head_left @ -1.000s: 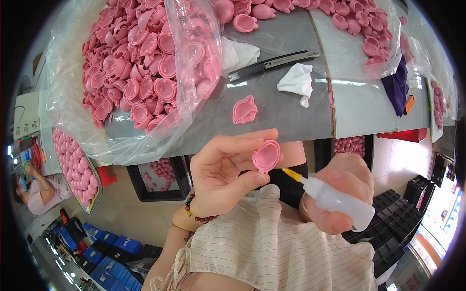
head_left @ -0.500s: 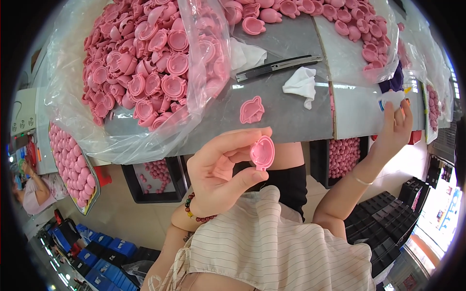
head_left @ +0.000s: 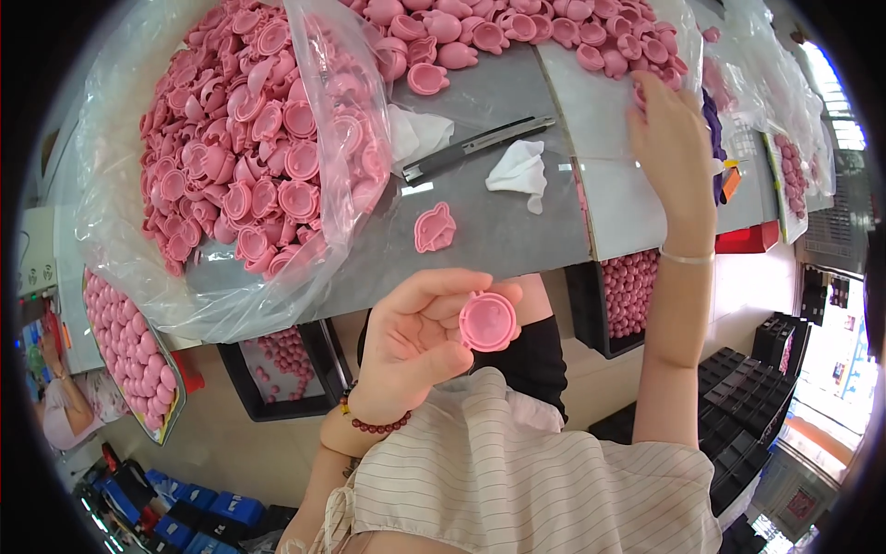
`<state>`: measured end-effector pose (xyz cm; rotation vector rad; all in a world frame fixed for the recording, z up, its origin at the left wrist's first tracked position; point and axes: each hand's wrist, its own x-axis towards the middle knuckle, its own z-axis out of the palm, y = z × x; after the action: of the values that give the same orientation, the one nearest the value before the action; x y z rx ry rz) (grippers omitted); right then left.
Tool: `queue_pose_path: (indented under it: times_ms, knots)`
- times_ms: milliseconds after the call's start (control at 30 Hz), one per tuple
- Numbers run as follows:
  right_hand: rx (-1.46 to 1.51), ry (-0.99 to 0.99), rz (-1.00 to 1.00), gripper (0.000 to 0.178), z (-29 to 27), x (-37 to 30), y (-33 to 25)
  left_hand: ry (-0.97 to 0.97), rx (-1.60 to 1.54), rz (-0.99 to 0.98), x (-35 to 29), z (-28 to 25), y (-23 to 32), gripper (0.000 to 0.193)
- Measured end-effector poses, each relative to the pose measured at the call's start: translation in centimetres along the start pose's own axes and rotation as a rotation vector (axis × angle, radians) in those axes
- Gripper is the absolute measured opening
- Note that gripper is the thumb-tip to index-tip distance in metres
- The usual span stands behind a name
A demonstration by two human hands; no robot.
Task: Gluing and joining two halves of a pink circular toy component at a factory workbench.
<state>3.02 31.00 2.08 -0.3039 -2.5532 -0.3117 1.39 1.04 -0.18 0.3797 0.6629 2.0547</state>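
Left hand point(head_left: 415, 325): grip pinching round, hollow pink plastic shell point(head_left: 487, 323). Right hand point(head_left: 672, 138): at domed pink plastic shells point(head_left: 592, 34), grip unclear. Apparent step: selecting; next calls for isolating one.

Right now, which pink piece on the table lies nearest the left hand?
The lone piece between the left hand and the black tool. The other pieces on the table lie farther off, mostly in the bag or back heap.

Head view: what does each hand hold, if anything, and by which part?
Left hand: a round pink piece, by its edge. Right hand, at the pink parts: cannot be told.
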Motion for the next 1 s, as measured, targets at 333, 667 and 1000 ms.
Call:
queue_pose_path:
  times_ms: [333, 667, 1000]
  knots:
    - [0.993, -0.327, 0.499, 0.030, -5.8, -4.4, -5.4, 0.006, 0.031, 0.012, 0.1, -0.4, 0.3, 0.045]
    - [0.692, -0.186, 0.419, 0.025, -6.9, -6.7, -6.2, 0.108, 0.251, 0.052, 1.3, 1.2, -0.3, 0.045]
    - [1.217, -0.040, -0.051, 0.035, -5.5, -7.8, -10.2, 0.050, 0.465, 0.016, 1.1, 1.3, -0.3, 0.036]
